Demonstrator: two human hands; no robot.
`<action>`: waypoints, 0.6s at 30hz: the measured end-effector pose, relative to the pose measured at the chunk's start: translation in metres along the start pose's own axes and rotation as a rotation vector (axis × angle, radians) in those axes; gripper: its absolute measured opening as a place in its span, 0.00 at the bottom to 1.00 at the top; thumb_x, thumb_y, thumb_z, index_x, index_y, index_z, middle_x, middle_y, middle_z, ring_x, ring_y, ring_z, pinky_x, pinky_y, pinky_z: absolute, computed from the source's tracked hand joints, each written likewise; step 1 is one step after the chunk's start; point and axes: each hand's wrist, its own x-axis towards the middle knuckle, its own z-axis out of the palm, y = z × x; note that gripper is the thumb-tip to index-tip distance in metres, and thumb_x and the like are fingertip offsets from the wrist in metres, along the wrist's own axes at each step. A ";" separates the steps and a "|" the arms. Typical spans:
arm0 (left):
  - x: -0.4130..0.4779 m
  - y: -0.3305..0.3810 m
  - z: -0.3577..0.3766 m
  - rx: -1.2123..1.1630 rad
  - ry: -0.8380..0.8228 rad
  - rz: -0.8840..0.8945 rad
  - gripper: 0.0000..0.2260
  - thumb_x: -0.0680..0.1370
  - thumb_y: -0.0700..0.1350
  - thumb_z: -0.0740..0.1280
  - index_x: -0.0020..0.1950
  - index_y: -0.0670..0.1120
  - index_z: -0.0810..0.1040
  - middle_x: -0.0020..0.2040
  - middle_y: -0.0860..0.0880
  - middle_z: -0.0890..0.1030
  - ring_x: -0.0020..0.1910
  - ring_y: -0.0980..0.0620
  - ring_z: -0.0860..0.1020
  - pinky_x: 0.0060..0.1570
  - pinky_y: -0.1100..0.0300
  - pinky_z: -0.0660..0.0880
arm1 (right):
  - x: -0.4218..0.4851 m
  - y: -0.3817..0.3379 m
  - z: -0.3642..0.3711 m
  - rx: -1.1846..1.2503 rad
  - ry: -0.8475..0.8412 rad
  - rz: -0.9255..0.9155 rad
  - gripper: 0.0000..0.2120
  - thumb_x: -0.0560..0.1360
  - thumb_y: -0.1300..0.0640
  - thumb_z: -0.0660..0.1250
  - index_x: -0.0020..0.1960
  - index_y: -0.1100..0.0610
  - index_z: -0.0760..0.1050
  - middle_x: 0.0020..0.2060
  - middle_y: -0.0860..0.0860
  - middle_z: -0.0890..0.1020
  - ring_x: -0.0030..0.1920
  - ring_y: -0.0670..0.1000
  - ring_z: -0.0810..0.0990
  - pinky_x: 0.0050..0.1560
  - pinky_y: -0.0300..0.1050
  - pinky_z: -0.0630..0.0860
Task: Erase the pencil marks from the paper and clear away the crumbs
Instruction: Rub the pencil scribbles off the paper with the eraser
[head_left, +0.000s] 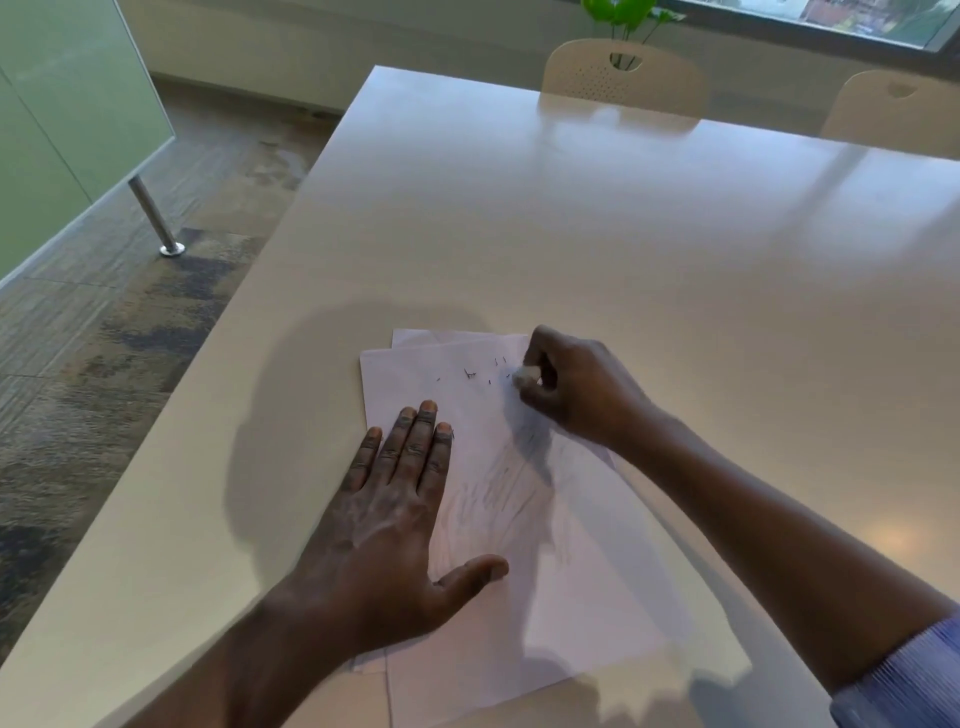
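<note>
The paper lies on the near part of a pale table, closer to the table's left edge than to its far edge. Faint pencil marks streak its middle. Dark crumbs are scattered near its far edge.

At the far right corner of the sheet the right hand pinches a small white eraser in curled fingers, and the eraser's tip touches the paper. The left hand lies flat across the sheet's left edge, with 4 fingers straight and together and the thumb spread out onto the page.

A second sheet pokes out from under the top one at the far left corner and along the near left edge. A blue sleeve shows at the right forearm.

Beyond the paper and to its right, the tabletop runs bare and glossy to 2 cream chairs at the far edge. Left of the table there is patterned floor, a green panel and a metal post.
</note>
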 end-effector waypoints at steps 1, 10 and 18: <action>0.001 0.000 0.000 0.002 0.003 -0.001 0.53 0.71 0.81 0.39 0.82 0.44 0.34 0.82 0.46 0.30 0.80 0.50 0.29 0.80 0.46 0.39 | -0.006 -0.003 0.002 0.002 -0.030 -0.016 0.05 0.74 0.54 0.67 0.44 0.53 0.72 0.34 0.49 0.78 0.35 0.55 0.76 0.36 0.49 0.74; 0.001 0.003 -0.005 0.067 -0.055 -0.012 0.52 0.72 0.80 0.40 0.80 0.44 0.28 0.79 0.45 0.23 0.78 0.49 0.25 0.81 0.47 0.38 | -0.026 -0.018 -0.016 0.063 -0.095 -0.051 0.05 0.74 0.56 0.72 0.46 0.55 0.76 0.34 0.47 0.79 0.34 0.51 0.78 0.36 0.45 0.75; 0.000 0.002 -0.004 0.048 -0.024 0.001 0.52 0.73 0.80 0.42 0.81 0.43 0.32 0.81 0.44 0.28 0.80 0.49 0.28 0.81 0.45 0.40 | -0.051 -0.013 -0.010 0.059 -0.034 -0.014 0.08 0.73 0.55 0.72 0.43 0.54 0.73 0.29 0.43 0.72 0.30 0.49 0.70 0.32 0.46 0.69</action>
